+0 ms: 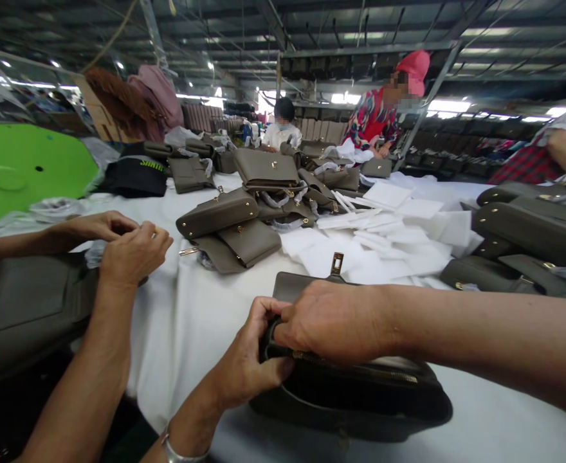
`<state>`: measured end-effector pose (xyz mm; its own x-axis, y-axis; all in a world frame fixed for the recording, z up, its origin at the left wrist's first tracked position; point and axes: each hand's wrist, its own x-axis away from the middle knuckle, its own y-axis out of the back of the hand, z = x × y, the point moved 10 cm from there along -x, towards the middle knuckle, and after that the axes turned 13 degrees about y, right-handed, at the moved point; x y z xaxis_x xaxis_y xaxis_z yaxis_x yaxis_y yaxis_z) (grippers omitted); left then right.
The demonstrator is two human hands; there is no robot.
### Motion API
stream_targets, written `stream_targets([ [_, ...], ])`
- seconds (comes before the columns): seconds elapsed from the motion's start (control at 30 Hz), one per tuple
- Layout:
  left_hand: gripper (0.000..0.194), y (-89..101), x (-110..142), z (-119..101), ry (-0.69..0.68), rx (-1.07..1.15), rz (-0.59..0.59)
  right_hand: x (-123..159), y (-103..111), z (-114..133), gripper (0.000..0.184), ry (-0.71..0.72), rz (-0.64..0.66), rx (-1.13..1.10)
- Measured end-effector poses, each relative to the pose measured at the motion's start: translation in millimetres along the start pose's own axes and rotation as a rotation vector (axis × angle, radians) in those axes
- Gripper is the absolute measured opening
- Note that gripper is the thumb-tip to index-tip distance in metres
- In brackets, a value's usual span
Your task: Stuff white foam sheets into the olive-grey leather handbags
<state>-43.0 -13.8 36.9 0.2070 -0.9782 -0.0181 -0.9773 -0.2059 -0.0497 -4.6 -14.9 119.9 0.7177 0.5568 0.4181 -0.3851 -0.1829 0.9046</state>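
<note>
1. Handbag [360, 399], dark olive, is gripped at its zipped top edge by left hand [249, 360] and right hand [336, 321], both closed on it.
2. Zipper appears partly closed; finished handbags [229, 231] are piled beyond both hands.

Olive bags [244, 222] piled beside white sheets [389, 238] on the white-covered table [191, 308], green disc [22, 164] at left.

A: What colour is the handbag [355, 392] under the two hands?

B: Dark olive-grey, with a brass-coloured zip and clasp. The bags [235, 231] piled further back are the same olive-grey, with gold-toned fittings.

A: And the desk [191, 321]?

B: Covered in white cloth, with white sheets [389, 238] scattered on it. A bright green disc [22, 167] sits at the far left. One co-worker's head covering [414, 67] is pink, above a red floral top.
</note>
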Motion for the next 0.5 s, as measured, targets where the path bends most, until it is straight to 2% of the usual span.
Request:
stream_targets([
  [0.13, 0.031, -3.1, -1, -12, -0.083, -0.218, 0.011, 8, 0, 7, 0.01, -0.036, 0.027, 0.027],
  [0.23, 0.021, -4.1, 0, -18, -0.123, -0.374, -0.018, 29, -13, 20, 0.009, -0.023, -0.002, 0.211],
  [0.37, 0.018, -3.6, 2, -17, -0.11, -0.418, -0.045, 84, -42, 33, 0.006, -0.11, -0.083, 0.328],
  [0.43, 0.02, -1.9, 2, -14, -0.092, -0.424, -0.048, 115, -54, 36, 0.011, -0.211, -0.113, 0.248],
  [0.5, 0.023, -0.7, 1, -9, -0.072, -0.451, -0.023, 145, -61, 37, 0.021, -0.332, -0.173, 0.041],
])
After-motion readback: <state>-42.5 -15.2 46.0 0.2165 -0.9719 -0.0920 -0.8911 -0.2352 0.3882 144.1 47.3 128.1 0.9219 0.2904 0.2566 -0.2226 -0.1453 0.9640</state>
